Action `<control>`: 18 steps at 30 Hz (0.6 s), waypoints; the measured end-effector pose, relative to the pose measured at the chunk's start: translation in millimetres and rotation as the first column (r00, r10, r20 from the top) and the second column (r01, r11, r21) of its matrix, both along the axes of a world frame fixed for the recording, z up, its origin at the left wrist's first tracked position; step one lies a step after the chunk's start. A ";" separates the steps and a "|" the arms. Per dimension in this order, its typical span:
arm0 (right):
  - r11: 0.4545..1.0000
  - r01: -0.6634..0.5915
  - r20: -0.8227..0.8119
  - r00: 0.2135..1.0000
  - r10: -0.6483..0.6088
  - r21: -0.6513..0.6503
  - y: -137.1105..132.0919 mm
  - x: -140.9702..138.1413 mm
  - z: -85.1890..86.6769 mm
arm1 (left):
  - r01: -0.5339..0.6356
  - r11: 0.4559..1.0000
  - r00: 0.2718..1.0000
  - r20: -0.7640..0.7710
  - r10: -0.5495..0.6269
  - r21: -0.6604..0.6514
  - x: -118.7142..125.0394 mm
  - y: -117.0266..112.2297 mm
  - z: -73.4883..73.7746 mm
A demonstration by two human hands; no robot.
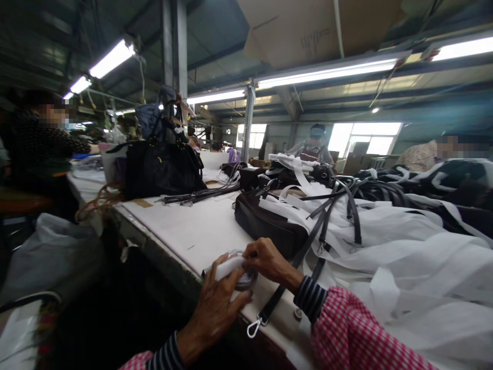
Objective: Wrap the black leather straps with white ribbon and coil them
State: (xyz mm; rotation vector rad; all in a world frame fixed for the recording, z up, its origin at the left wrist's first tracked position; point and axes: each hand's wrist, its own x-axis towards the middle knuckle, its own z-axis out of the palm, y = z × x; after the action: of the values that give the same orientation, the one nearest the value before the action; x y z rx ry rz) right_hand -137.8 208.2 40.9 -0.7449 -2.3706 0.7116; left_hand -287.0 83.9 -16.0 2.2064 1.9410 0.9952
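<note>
Head view, near edge of the white counter. I see both hands meeting over one small object, a white cloth-like strip wound about a round, pale roll that lies on the counter close to its front edge.

Left hand: fingers loosely curled and partly closed, laid over the near side of the roll, the thumb pressing on the white strip. The wrist rises from below the frame, the back of the hand turned up toward me; a dark striped cuff under a pink checked sleeve shows at the forearm.

Right hand: fingers bent and pinched together on the far upper side of the roll, knuckles up. The forearm comes in from the lower right and lies across the counter edge. How firmly this hand grips I cannot tell, since the fingertips are hidden behind the roll.

Just beside the right wrist, a black leather strap with a silver snap hook hangs over the edge. Behind the hands lies a dark brown leather handbag, and to its right a heap of white non-woven fabric. A black handbag stands upright farther back.
</note>
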 end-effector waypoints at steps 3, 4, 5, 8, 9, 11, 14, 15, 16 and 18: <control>1.000 -0.006 0.027 1.000 0.006 -0.012 0.7 -0.9 3.7 | -0.058 0.998 0.996 0.062 0.058 0.002 8.5 0.9 -4.4; 1.000 -0.007 0.030 1.000 0.007 -0.016 0.7 -0.8 4.1 | -0.073 0.997 0.995 0.067 0.071 0.018 9.9 0.8 -7.9; 1.000 -0.008 0.032 0.999 0.009 -0.019 0.7 -0.7 4.4 | -0.079 0.996 0.995 0.062 0.077 0.039 10.4 0.6 -11.7; 0.999 -0.018 0.034 0.999 0.019 -0.030 0.8 -1.4 5.7 | -0.054 0.995 0.999 0.007 0.053 0.082 7.7 -1.1 -20.7; 0.999 -0.021 0.033 0.999 0.022 -0.034 0.9 -2.1 6.3 | -0.037 0.996 0.999 -0.015 0.038 0.085 6.1 -1.9 -21.6; 0.999 -0.019 0.025 0.999 0.020 -0.041 0.9 -3.6 6.9 | -0.003 0.997 0.999 -0.049 0.007 0.078 3.3 -3.2 -19.7; 0.999 0.010 0.008 1.000 -0.010 -0.049 -0.2 -4.9 6.2 | 0.022 0.999 0.998 -0.067 -0.018 0.049 1.3 -4.1 -11.2; 0.998 0.021 0.005 1.000 -0.021 -0.053 -0.8 -5.0 5.7 | 0.024 0.999 0.998 -0.066 -0.022 0.035 1.1 -4.0 -8.1; 0.998 0.032 0.005 0.999 -0.032 -0.057 -1.5 -5.0 5.2 | 0.026 0.999 0.998 -0.063 -0.024 0.025 1.1 -3.8 -5.5; 0.997 0.050 0.009 0.999 -0.049 -0.067 -2.8 -5.1 4.9 | 0.030 0.999 0.998 -0.057 -0.028 0.023 1.3 -3.4 -2.0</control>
State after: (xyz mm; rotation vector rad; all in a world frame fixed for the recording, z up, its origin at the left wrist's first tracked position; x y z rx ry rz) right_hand -142.9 205.4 45.8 -0.8331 -2.3365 0.7719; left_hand -285.8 80.5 -18.0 2.2932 1.9234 0.9676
